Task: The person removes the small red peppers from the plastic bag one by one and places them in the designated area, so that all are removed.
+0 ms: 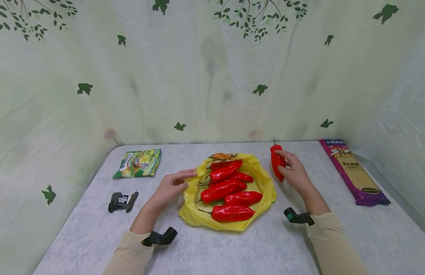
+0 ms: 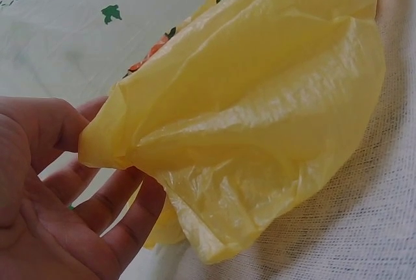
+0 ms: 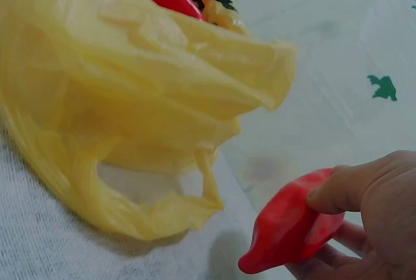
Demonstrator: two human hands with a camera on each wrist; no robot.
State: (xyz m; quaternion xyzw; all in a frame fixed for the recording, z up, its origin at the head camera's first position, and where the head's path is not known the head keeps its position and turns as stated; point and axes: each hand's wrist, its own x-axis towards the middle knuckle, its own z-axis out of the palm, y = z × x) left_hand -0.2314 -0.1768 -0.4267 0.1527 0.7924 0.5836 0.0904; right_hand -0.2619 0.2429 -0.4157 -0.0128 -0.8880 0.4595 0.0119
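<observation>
My right hand (image 1: 295, 173) grips a red pepper (image 1: 277, 166) by its sides, to the right of the bag, its stem pointing to the back. In the right wrist view the thumb presses on the pepper (image 3: 286, 225), with its smooth tip showing. A yellow plastic bag (image 1: 268, 191) lies spread wide in the middle, holding several glossy red peppers (image 1: 233, 214). At the bag's left rim my left hand (image 1: 171, 189) pinches the plastic. The left wrist view shows the bag's edge (image 2: 107, 140) between thumb and fingers; the peppers are hidden there by the bag's side.
A green snack packet (image 1: 138, 163) lies at the back left, with a small black package (image 1: 122, 201) in front of it. On the right is a long purple pasta packet (image 1: 353, 172). A pale leaf-patterned curtain (image 1: 212, 76) hangs behind the table (image 1: 212, 252).
</observation>
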